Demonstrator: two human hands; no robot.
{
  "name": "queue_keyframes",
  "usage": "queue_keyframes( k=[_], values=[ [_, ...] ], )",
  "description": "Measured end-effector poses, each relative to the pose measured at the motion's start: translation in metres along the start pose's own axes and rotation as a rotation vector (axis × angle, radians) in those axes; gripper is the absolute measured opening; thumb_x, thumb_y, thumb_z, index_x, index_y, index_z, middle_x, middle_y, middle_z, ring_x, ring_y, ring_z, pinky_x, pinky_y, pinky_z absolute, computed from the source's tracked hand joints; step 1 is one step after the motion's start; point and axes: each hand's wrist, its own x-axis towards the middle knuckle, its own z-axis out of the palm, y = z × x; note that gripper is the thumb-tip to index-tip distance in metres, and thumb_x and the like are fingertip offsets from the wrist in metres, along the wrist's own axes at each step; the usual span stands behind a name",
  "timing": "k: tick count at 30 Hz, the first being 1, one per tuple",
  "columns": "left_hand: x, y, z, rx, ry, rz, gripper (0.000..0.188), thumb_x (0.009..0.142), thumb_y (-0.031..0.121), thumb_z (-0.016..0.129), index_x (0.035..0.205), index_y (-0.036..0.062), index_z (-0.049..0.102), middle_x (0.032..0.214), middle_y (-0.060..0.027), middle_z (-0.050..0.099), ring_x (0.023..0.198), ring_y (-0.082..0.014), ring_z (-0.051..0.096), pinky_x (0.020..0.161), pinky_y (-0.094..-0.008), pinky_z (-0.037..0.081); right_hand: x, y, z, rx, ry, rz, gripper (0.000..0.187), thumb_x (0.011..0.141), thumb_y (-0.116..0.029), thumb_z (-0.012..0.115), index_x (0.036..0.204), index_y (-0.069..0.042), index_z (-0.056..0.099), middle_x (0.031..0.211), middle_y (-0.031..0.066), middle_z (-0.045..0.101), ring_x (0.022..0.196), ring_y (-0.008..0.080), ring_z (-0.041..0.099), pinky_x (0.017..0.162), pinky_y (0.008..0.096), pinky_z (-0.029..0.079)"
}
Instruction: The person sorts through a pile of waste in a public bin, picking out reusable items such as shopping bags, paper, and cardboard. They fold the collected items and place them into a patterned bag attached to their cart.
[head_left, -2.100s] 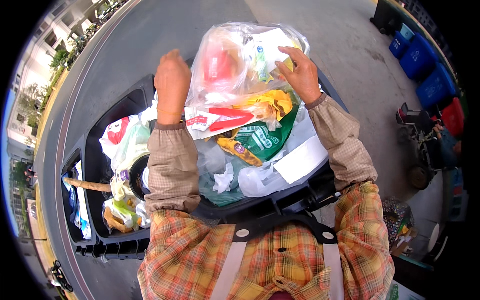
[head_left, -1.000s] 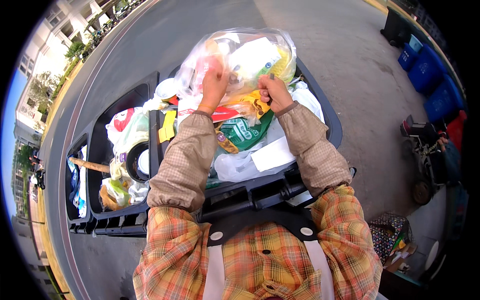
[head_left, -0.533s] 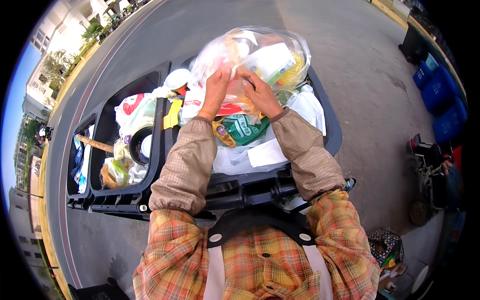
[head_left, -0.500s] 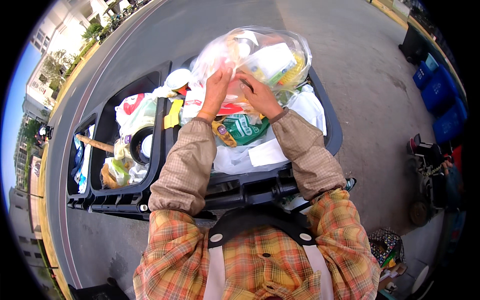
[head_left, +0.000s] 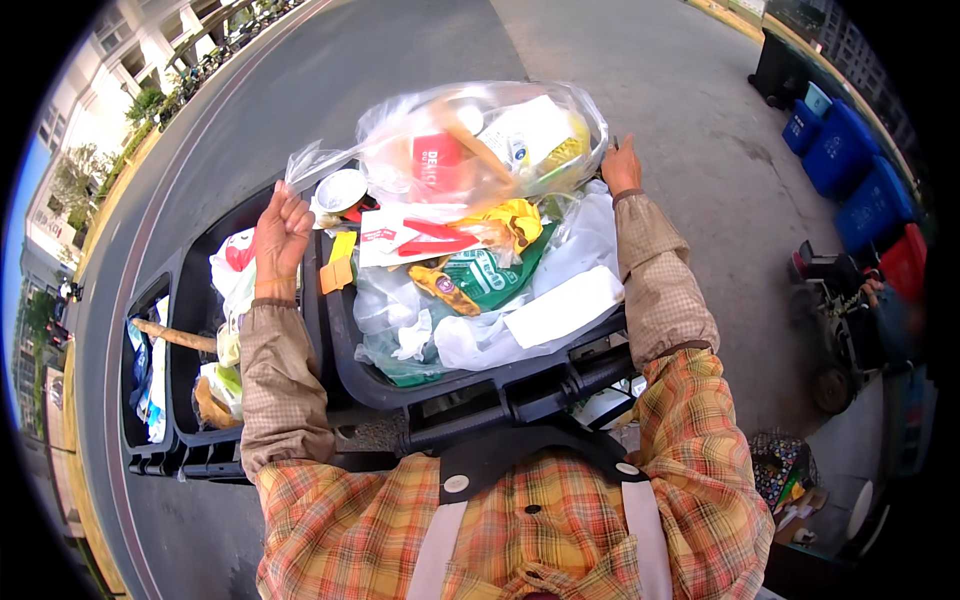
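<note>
A clear plastic bag [head_left: 385, 150] of rubbish is stretched between my two hands above an open dark bin [head_left: 350, 365]. My left hand [head_left: 284, 230] is closed on a twisted end of the bag. At the bag's other side, my right hand [head_left: 622, 168] grips its edge, with one finger sticking up. Inside the bag show a red packet [head_left: 440, 165], a white package [head_left: 525, 135] and something yellow. Under it, the bin holds a green packet [head_left: 490, 275], a brown-spotted banana peel [head_left: 443, 288], white plastic and a white sheet [head_left: 565, 308].
More open bins with rubbish stand at the left; a wooden stick [head_left: 175, 335] lies across them. A white bowl [head_left: 341, 190] sits at the bin's far left corner. Blue bins [head_left: 838, 148] and a wheeled cart [head_left: 835, 330] stand at right. A patterned bag [head_left: 780, 465] is lower right.
My hands have moved from close together to wide apart, left hand leftward, right hand rightward. The clear bag is now pulled out sideways between them.
</note>
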Motion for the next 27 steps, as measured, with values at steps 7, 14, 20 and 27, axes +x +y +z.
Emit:
queue_keyframes(
  k=[7, 14, 20, 27],
  values=[
    [0.007, 0.005, -0.029, 1.926, 0.26, 0.512, 0.026, 0.079, 0.012, 0.062, 0.099, -0.0032, 0.054, 0.07, -0.0105, 0.055, 0.065, -0.024, 0.057, 0.059, -0.0318, 0.045, -0.064, -0.059, -0.006, 0.296, -0.019, -0.321, 0.025, 0.087, -0.014, 0.048, 0.108, -0.002, 0.055, 0.094, 0.0176, 0.063, 0.087, 0.0317, 0.061, 0.074, 0.0383, 0.047],
    [0.049, -0.105, 0.129, 1.625, -0.688, 0.951, 0.018, 0.077, 0.0, 0.053, 0.094, 0.0026, 0.058, 0.084, -0.0087, 0.056, 0.086, -0.0239, 0.053, 0.075, -0.0352, 0.042, -0.053, -0.105, 0.046, 0.067, -0.267, -0.804, 0.028, 0.084, -0.004, 0.045, 0.109, -0.009, 0.056, 0.11, 0.0106, 0.059, 0.095, 0.0255, 0.059, 0.08, 0.0325, 0.047],
    [0.071, -0.172, 0.098, 2.272, -0.745, 0.732, 0.02, 0.075, 0.014, 0.054, 0.092, 0.0095, 0.062, 0.092, -0.0041, 0.055, 0.092, -0.023, 0.05, 0.077, -0.0399, 0.038, 0.01, -0.11, 0.038, -0.377, -0.301, -0.849, 0.039, 0.081, -0.01, 0.045, 0.118, -0.02, 0.053, 0.125, 0.0023, 0.048, 0.098, 0.0271, 0.057, 0.081, 0.0373, 0.047],
    [0.051, -0.166, 0.062, 1.962, -0.745, 0.49, 0.029, 0.075, 0.017, 0.058, 0.102, 0.0046, 0.059, 0.103, -0.0104, 0.053, 0.098, -0.027, 0.05, 0.076, -0.0386, 0.044, -0.012, -0.097, 0.015, -0.51, -0.365, -0.896, 0.046, 0.075, -0.014, 0.061, 0.12, -0.021, 0.051, 0.106, 0.008, 0.054, 0.093, 0.0282, 0.058, 0.076, 0.0397, 0.047]
  ],
)
